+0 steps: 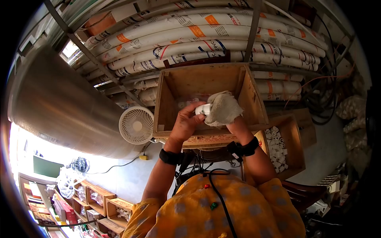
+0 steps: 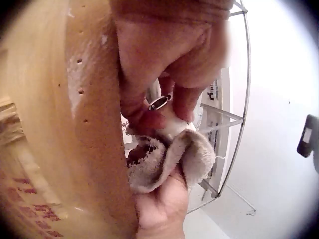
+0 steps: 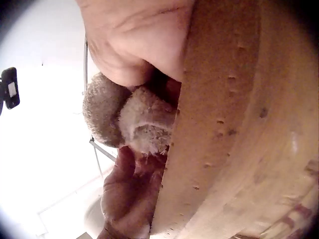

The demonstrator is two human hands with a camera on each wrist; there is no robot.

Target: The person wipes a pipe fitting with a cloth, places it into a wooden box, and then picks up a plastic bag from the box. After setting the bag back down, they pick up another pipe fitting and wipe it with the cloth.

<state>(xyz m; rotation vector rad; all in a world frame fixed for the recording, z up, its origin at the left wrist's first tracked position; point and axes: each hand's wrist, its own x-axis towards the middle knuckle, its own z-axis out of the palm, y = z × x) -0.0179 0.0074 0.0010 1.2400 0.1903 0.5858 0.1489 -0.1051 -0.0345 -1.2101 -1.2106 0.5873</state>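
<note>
A small white plastic fitting point(image 1: 203, 110) is pinched between the fingers and thumb of my left hand point(image 1: 185, 123). My right hand point(image 1: 236, 124) grips a fluffy grey-white cloth point(image 1: 225, 108) against the fitting's right end; the cloth hides most of its fingers. In the left wrist view the cloth point(image 2: 172, 157) folds round the white piece, with the right thumb below it. Both hands are over the near side of a wooden box point(image 1: 202, 77). Several pale pieces in a clear bag point(image 1: 188, 101) lie inside, partly behind the left hand.
Left of the box stands a white round fan point(image 1: 137, 120). A lower wooden box point(image 1: 294, 146) at the right holds many white fittings point(image 1: 276, 146). Wrapped white pipes point(image 1: 190, 33) are stacked behind a metal rack. A big metallic cylinder point(image 1: 63, 95) fills the left.
</note>
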